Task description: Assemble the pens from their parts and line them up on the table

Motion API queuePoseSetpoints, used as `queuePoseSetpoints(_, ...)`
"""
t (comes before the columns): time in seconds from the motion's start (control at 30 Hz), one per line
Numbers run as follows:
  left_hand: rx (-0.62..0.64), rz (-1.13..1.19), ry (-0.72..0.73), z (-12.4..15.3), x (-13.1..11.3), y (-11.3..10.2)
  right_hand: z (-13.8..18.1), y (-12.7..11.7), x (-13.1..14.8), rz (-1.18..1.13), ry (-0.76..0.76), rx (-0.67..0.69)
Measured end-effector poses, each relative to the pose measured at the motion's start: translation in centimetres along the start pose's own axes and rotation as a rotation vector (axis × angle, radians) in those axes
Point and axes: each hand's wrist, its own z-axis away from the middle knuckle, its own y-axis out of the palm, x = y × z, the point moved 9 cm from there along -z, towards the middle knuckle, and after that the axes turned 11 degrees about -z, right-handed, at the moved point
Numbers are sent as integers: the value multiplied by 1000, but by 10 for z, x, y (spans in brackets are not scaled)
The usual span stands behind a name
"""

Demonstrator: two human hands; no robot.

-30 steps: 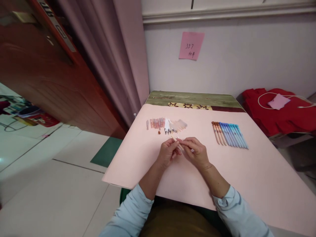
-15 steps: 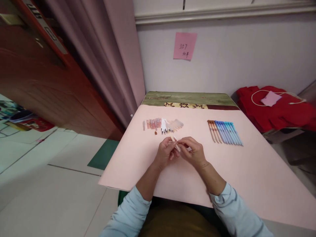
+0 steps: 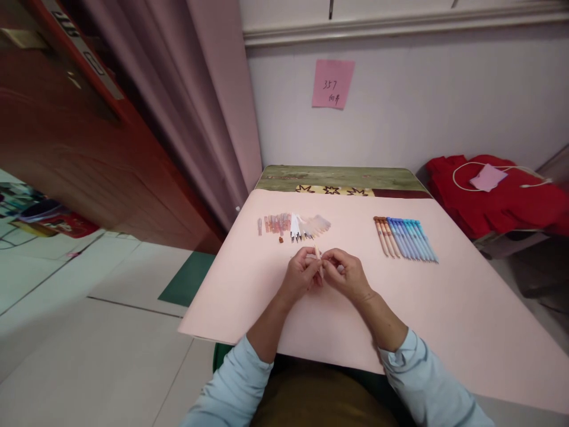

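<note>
My left hand (image 3: 303,274) and my right hand (image 3: 347,274) meet above the table's middle, fingers closed in pinches. Between them is a slim cream pen piece (image 3: 317,252), its far end poking up past the fingertips; its lower part is mostly hidden. Just beyond the hands lie several white pen refills with dark tips (image 3: 295,228) and a fan of pale translucent pen barrels (image 3: 318,223). Left of these sits a row of pinkish clear pen parts (image 3: 278,223). A small brown pen topper (image 3: 281,240) rests in front of that row.
On the right lie several brown-topped pens (image 3: 386,237) and blue pens (image 3: 413,240) in a neat row. The table has a pale pink cover (image 3: 444,320). A red cloth (image 3: 511,204) with a white cable is to the right; a curtain and wooden door are on the left.
The pen piece has swung from a slant to nearly upright between my fingers. Both hands have shifted only slightly; the things on the table stay put.
</note>
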Motion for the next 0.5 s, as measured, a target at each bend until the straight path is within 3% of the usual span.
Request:
queuePoseSetpoints(0.27,34,-15,73,1,-6,0,-2,-2,17,-35,-140,68)
queuePoseSetpoints(0.5,22,-23,96,1,-7,0,-2,6,-1,-228,50,125)
